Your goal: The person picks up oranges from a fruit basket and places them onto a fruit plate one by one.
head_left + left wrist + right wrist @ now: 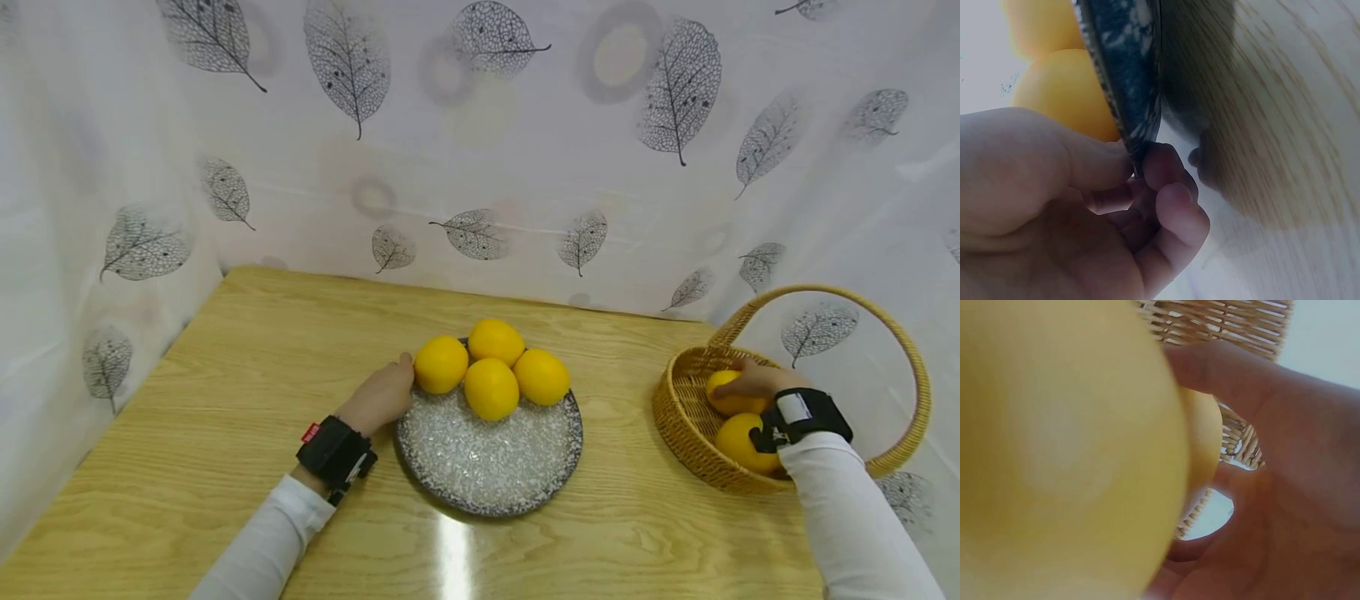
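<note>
A round speckled grey plate with a dark rim lies on the table. Several round yellow fruits are grouped on its far part. My left hand is at the plate's left edge. In the left wrist view, its thumb and curled fingers pinch the rim. My right hand reaches into a wicker basket on the right. There its thumb and fingers are round a yellow fruit. Nearer me in the basket sits another yellow fruit, which fills much of the right wrist view.
The basket's tall arched handle leans out to the right. Behind the wooden table hangs a pale curtain with a leaf print, which also runs along both sides.
</note>
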`<action>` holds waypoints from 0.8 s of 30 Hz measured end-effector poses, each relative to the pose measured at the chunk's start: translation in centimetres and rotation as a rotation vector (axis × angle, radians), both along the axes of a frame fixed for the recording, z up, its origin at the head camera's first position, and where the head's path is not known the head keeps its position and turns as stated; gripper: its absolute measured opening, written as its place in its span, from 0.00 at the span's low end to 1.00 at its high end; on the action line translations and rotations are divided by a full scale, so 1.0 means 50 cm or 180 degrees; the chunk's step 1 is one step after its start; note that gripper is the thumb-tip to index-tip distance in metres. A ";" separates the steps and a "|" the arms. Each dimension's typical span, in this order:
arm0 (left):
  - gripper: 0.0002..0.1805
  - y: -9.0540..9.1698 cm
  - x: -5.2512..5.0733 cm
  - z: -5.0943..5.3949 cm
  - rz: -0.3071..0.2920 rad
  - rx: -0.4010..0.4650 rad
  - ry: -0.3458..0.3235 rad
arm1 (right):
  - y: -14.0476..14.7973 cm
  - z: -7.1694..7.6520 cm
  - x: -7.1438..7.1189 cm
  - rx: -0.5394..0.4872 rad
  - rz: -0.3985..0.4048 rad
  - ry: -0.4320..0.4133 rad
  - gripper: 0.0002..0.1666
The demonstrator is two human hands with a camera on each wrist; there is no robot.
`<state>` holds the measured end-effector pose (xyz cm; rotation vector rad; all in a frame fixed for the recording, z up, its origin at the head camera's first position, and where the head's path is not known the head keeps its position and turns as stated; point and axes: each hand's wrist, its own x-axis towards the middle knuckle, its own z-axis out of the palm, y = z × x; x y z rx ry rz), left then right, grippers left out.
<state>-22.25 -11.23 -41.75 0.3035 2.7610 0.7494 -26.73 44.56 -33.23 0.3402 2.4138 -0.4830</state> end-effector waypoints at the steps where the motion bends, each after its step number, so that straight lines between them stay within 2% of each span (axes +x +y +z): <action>1: 0.34 0.000 0.000 0.000 -0.0002 -0.0006 0.0008 | -0.002 0.001 0.000 -0.0035 0.0017 0.0003 0.59; 5: 0.33 0.002 0.000 0.001 0.0010 -0.0018 -0.0018 | -0.018 0.009 0.007 -0.0158 0.0072 -0.0006 0.58; 8: 0.33 0.004 0.001 0.001 0.0021 -0.0025 -0.0055 | -0.029 0.020 0.015 -0.0154 0.0234 0.0067 0.58; 12: 0.34 0.003 0.001 -0.001 0.0007 -0.0032 -0.0041 | -0.047 0.040 0.031 -0.0014 0.0566 0.0343 0.55; 15: 0.33 0.001 0.003 -0.002 -0.0011 -0.0038 -0.0005 | -0.064 0.053 0.044 0.0130 0.0718 0.0563 0.53; 24: 0.33 0.003 0.006 0.009 -0.0023 -0.0026 -0.0005 | -0.130 0.088 0.097 0.0400 0.0803 0.1065 0.55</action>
